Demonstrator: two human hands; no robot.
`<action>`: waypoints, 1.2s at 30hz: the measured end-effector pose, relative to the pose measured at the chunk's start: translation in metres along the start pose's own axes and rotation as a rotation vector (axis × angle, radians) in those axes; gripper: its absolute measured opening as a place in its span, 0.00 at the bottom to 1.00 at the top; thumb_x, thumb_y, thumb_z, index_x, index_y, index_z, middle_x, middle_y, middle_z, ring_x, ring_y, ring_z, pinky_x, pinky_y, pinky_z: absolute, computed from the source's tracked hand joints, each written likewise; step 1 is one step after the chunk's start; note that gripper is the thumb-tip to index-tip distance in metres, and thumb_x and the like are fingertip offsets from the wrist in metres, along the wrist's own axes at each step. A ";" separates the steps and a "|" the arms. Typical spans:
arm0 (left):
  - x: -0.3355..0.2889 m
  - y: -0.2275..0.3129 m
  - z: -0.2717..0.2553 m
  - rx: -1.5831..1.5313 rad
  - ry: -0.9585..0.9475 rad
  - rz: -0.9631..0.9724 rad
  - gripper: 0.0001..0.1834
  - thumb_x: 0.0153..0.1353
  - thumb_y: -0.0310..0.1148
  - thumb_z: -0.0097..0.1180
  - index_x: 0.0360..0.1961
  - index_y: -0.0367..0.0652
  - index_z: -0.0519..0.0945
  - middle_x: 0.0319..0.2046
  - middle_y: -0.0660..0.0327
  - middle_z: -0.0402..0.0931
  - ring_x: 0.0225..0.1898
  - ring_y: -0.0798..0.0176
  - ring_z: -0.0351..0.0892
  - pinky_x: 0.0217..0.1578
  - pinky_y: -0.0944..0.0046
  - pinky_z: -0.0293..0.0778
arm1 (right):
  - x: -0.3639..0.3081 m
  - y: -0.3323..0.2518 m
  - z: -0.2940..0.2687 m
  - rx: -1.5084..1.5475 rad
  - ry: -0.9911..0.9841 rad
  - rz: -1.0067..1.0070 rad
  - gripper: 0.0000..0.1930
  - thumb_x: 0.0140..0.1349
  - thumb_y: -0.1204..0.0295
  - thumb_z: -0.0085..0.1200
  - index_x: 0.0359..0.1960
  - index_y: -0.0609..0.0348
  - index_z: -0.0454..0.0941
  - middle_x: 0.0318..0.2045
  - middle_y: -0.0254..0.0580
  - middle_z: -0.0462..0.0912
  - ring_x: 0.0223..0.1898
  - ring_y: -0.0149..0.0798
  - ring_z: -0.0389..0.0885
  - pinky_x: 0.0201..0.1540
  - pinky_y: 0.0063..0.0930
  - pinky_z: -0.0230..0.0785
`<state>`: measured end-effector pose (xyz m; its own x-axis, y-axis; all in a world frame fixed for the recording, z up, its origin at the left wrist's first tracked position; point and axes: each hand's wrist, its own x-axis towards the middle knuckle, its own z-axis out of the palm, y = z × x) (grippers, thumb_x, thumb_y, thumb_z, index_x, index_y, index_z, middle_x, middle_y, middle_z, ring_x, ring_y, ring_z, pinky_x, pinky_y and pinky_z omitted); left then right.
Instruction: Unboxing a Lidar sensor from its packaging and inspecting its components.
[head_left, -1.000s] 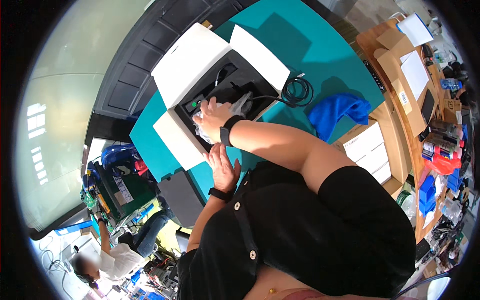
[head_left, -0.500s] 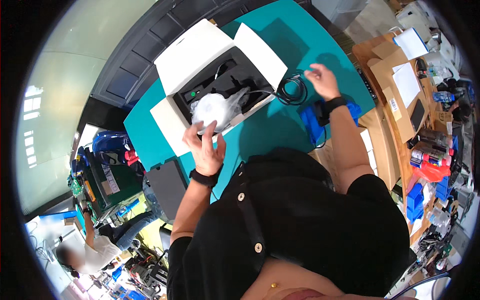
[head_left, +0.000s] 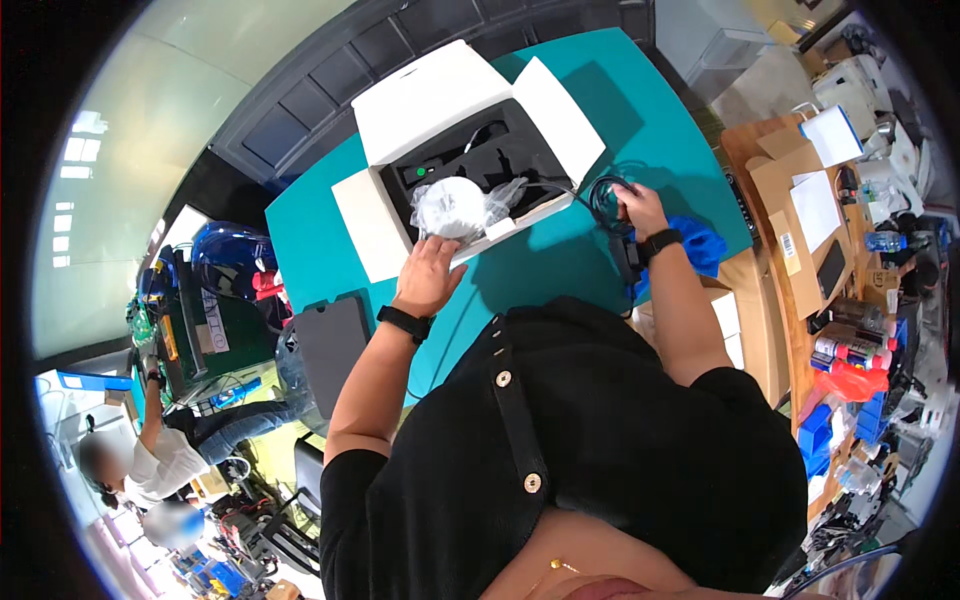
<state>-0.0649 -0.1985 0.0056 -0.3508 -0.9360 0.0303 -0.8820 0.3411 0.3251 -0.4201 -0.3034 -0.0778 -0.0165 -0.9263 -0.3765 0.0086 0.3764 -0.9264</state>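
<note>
While both hands work well apart from each other, the teal table (head_left: pixel 310 240) fills the middle of the view. Wooden table (head_left: pixel 740 152) off to the right, loaded with opened cardboard, white sheets and bottles. White box (head_left: pixel 425 98) on the teal table, lid up, side flaps spread, black insert (head_left: pixel 540 152) inside. Dark flat slab (head_left: pixel 333 350) by the table's left edge. Blue cloth (head_left: pixel 702 245) at the right side, partly behind the right wrist. Left hand (head_left: pixel 430 278) at the box's near edge, fingers reaching the lower side of a round white object (head_left: pixel 450 205) in clear plastic; cannot tell if they grip it. That object sits in the box, front left part. Right hand (head_left: pixel 642 208) clamped on a coiled black cable (head_left: pixel 600 205) beside the box's right flap; cable runs over the rim into the box. Small black block (head_left: pixel 624 258) just below the coil. Dark bands on both wrists. Green dot (head_left: pixel 421 172) inside the box, just above the wrapped object.
</note>
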 end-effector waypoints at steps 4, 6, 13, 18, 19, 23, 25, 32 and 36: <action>-0.009 -0.001 0.001 0.068 0.058 0.042 0.19 0.45 0.30 0.60 0.40 0.42 0.72 0.34 0.56 0.70 0.40 0.51 0.68 0.43 0.56 0.66 | -0.039 -0.024 0.004 0.320 0.201 -0.320 0.08 0.57 0.69 0.55 0.32 0.61 0.74 0.20 0.27 0.70 0.21 0.22 0.65 0.24 0.15 0.58; -0.013 -0.005 0.004 0.057 0.090 0.036 0.18 0.44 0.31 0.61 0.39 0.44 0.74 0.34 0.58 0.70 0.41 0.53 0.68 0.47 0.54 0.63 | -0.058 -0.048 0.008 0.408 0.268 -0.430 0.09 0.58 0.73 0.54 0.39 0.63 0.74 0.23 0.27 0.72 0.22 0.20 0.64 0.25 0.13 0.56; -0.023 0.006 -0.015 0.285 0.200 -0.104 0.18 0.41 0.34 0.63 0.36 0.42 0.77 0.41 0.59 0.67 0.47 0.53 0.64 0.51 0.50 0.58 | -0.115 -0.108 0.052 0.386 -0.016 -0.788 0.15 0.60 0.79 0.48 0.49 0.65 0.67 0.39 0.38 0.76 0.38 0.27 0.75 0.44 0.20 0.68; -0.017 0.048 -0.050 -0.173 0.442 0.019 0.21 0.46 0.31 0.61 0.42 0.35 0.75 0.40 0.52 0.70 0.45 0.51 0.68 0.46 0.57 0.67 | -0.132 -0.122 0.100 0.242 -0.213 -0.917 0.14 0.58 0.79 0.52 0.46 0.67 0.68 0.37 0.34 0.76 0.37 0.21 0.71 0.41 0.16 0.64; -0.016 0.060 -0.061 -0.439 0.348 -0.021 0.19 0.50 0.31 0.59 0.44 0.37 0.74 0.41 0.54 0.71 0.44 0.55 0.70 0.44 0.60 0.67 | -0.138 -0.127 0.108 0.220 -0.233 -0.932 0.14 0.58 0.79 0.51 0.45 0.67 0.68 0.37 0.33 0.76 0.37 0.22 0.72 0.42 0.16 0.64; -0.016 0.079 -0.073 -1.522 -0.001 -0.092 0.24 0.62 0.47 0.45 0.50 0.38 0.70 0.43 0.59 0.73 0.42 0.66 0.72 0.40 0.68 0.68 | -0.152 -0.123 0.125 0.020 -0.290 -0.966 0.13 0.57 0.77 0.53 0.44 0.66 0.68 0.36 0.38 0.76 0.38 0.25 0.73 0.44 0.19 0.66; -0.015 0.078 -0.074 -1.876 -0.078 -0.083 0.28 0.63 0.53 0.40 0.50 0.38 0.70 0.42 0.59 0.74 0.42 0.66 0.72 0.39 0.68 0.69 | -0.154 -0.119 0.129 -0.153 -0.313 -1.136 0.13 0.54 0.79 0.54 0.42 0.64 0.69 0.33 0.39 0.75 0.33 0.29 0.73 0.37 0.22 0.66; -0.014 0.085 -0.076 -2.142 -0.181 -0.202 0.28 0.59 0.57 0.46 0.47 0.42 0.70 0.37 0.65 0.73 0.37 0.69 0.74 0.38 0.67 0.74 | -0.154 -0.115 0.121 -0.599 -0.362 -1.587 0.16 0.42 0.77 0.60 0.36 0.51 0.75 0.26 0.33 0.73 0.30 0.39 0.72 0.41 0.37 0.61; -0.021 0.082 -0.066 -2.029 -0.218 -0.271 0.15 0.62 0.42 0.50 0.43 0.44 0.72 0.32 0.68 0.73 0.36 0.72 0.73 0.37 0.69 0.72 | -0.160 -0.121 0.112 -0.849 -0.367 -1.663 0.16 0.42 0.71 0.61 0.37 0.46 0.76 0.34 0.31 0.72 0.39 0.37 0.71 0.47 0.40 0.58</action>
<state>-0.1095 -0.1566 0.0941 -0.4581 -0.8593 -0.2273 0.5721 -0.4808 0.6645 -0.3062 -0.2026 0.0943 0.6943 -0.2232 0.6842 -0.2163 -0.9715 -0.0975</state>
